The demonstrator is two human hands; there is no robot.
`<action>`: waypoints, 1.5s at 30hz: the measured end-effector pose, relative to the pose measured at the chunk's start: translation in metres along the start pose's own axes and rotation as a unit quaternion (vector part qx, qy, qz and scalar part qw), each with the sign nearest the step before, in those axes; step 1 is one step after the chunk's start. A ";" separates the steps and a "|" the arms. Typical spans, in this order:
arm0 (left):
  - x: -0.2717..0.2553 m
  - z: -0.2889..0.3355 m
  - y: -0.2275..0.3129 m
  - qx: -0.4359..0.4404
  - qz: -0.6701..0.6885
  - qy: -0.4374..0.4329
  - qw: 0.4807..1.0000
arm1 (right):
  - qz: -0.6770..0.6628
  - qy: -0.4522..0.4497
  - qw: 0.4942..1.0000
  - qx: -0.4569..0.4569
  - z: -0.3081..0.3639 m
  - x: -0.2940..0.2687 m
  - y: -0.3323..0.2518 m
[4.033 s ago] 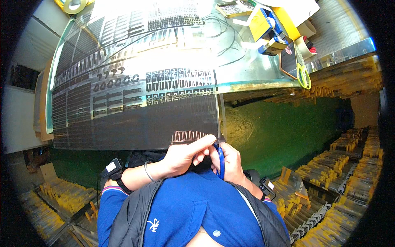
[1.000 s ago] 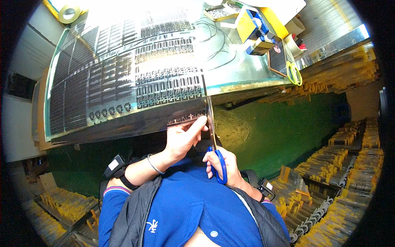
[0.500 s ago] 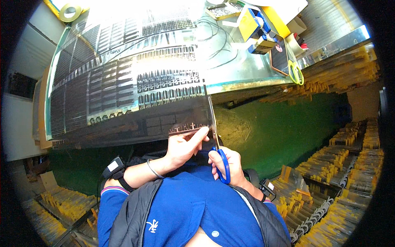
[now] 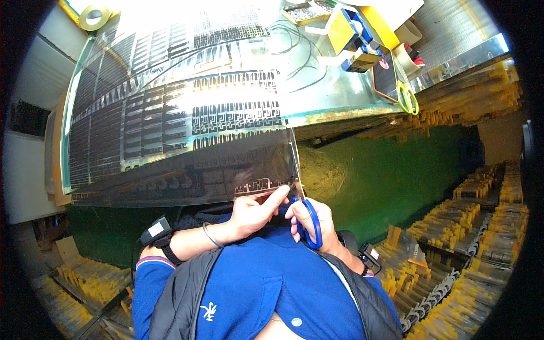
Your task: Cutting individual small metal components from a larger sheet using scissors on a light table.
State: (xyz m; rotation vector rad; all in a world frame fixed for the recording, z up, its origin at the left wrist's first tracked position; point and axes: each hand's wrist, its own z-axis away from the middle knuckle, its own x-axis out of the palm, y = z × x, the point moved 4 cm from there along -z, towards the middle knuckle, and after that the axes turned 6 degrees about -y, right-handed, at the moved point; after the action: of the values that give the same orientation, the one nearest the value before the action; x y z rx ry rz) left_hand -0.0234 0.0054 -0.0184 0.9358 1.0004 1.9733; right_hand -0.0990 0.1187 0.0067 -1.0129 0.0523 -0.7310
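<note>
A large dark, glossy film sheet (image 4: 215,170) printed with rows of fine clear patterns hangs over the table's near edge toward me. My left hand (image 4: 252,215) pinches its near edge close to the right corner, thumb on top. In my right hand (image 4: 323,226) is a pair of scissors (image 4: 311,224) with blue handles, fingers through the loops. The blades point away from me along the sheet's right edge, just right of my left thumb. Glare and the dark film make it hard to tell how far apart the blades are.
On the glass-topped table (image 4: 340,105) stand a yellow and blue holder (image 4: 345,34) and green-handled scissors (image 4: 407,99). A tape roll (image 4: 94,18) lies at the far left. Racks (image 4: 442,226) packed with yellow-edged sheets line the right side. The floor (image 4: 391,170) is green.
The film's near edge and my left hand have shifted slightly toward me. The scissors' handle loops have spread apart a little, and the blades show less than before.
</note>
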 end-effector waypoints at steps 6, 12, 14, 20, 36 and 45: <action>-0.001 0.002 0.000 0.000 -0.002 0.001 1.000 | 0.027 0.011 0.999 0.013 0.001 0.000 -0.001; -0.004 0.005 0.000 -0.017 -0.024 -0.007 1.000 | 0.060 0.023 0.997 0.031 0.003 -0.001 -0.003; -0.006 0.005 -0.004 -0.028 -0.036 -0.013 0.999 | 0.067 0.023 0.997 0.033 0.003 -0.001 -0.003; -0.014 -0.002 0.029 0.034 0.020 0.056 0.998 | 0.090 0.030 0.994 -0.047 0.004 -0.007 -0.009; -0.040 -0.016 0.039 0.026 0.218 0.104 0.970 | 0.166 -0.152 0.974 0.014 -0.019 -0.030 0.008; -0.036 -0.011 0.041 0.012 0.218 0.104 0.970 | 0.054 -0.232 0.969 0.062 -0.020 -0.026 0.001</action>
State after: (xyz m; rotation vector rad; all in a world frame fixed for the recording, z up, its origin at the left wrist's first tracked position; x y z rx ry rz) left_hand -0.0263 -0.0467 0.0025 1.0457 0.9942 2.4723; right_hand -0.1260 0.1189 -0.0125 -1.0303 -0.3388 -0.3780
